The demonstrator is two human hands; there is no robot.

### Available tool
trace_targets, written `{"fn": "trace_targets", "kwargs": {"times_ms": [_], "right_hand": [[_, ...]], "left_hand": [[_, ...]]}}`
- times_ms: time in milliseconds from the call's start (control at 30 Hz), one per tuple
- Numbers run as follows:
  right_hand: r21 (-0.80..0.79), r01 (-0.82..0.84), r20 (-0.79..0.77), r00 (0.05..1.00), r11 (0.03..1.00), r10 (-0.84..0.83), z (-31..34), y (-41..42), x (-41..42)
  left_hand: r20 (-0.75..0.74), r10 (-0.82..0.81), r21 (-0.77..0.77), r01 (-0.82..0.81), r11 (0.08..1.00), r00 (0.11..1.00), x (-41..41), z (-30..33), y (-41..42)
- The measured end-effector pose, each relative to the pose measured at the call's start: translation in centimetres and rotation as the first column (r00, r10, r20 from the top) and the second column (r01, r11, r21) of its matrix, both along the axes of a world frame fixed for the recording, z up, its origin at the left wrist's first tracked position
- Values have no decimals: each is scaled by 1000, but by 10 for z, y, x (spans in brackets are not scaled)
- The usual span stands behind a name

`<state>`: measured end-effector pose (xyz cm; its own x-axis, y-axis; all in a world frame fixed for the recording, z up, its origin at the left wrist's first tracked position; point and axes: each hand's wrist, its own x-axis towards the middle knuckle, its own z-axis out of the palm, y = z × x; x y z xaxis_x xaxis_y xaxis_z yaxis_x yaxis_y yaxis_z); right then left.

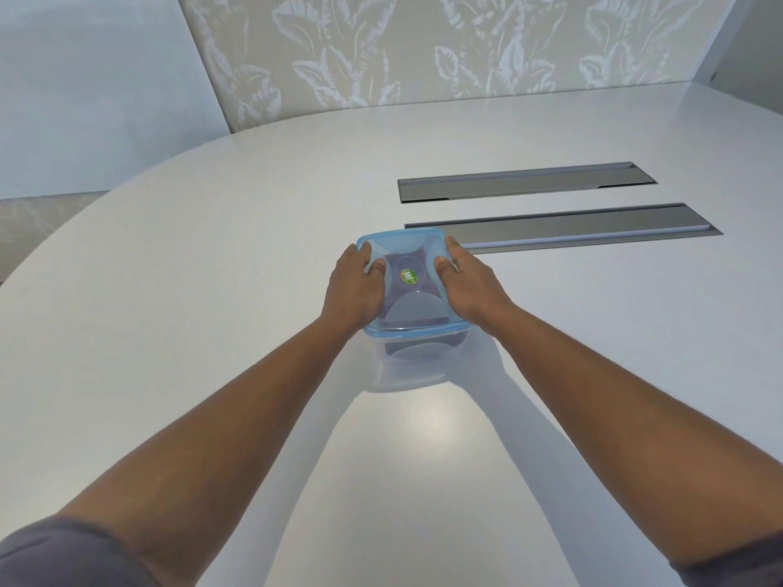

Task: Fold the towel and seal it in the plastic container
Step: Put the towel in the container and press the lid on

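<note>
A: Where's the clear square plastic container sitting?

B: On the pale grey table, straight ahead of the person and centred between the two arms, just this side of the nearer of the two grey metal slots set into the top. The translucent blue square lid lies flat on it, green round sticker in the middle.

A: And the towel?

B: A dark, purplish towel shows through the lid and the near wall, so it's inside. I can't tell how neatly it's folded.

A: Hands?

B: The left hand lies on the lid's left edge, the right hand on its right edge. Fingers spread flat, thumbs resting inward on top; neither is curled round anything, they look to be pressing down.

A: So what does the seal turn on?

B: The lid sits directly under both palms, equally close to each. The side edges are covered; the near and far edges lie bare between the hands. I'd judge those need pressing next, though I can't see whether any edge has clicked home
</note>
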<state>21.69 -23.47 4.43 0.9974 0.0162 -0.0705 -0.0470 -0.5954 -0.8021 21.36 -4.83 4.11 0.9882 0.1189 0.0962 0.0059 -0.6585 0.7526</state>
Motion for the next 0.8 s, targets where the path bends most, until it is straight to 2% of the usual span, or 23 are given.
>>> {"fn": "trace_targets", "kwargs": {"times_ms": [167,267,333,433,533,667,800], "right_hand": [[-72,-20,22,1000,997,22,-1,1,-1],[-92,-14,37,999,996,17,-2,1,-2],[-158,-27,40,999,987,34,-2,1,-2],[-304,-120,-6,992,945,124,0,2,2],[-407,-206,-67,978,890,196,5,2,5],[-494,-220,-76,975,841,210,14,2,6],[-526,-211,-62,976,824,210,17,5,12]], "left_hand": [[66,55,-36,-53,998,996,-8,0,-2],[91,36,-3,-36,999,995,-7,4,-2],[69,-38,88,32,996,997,-5,7,-2],[-81,-174,252,188,949,982,-1,9,-1],[-191,-181,447,250,859,965,6,12,0],[-139,-222,617,259,743,965,13,14,0],[-132,-289,632,305,713,948,18,15,-1]]}}
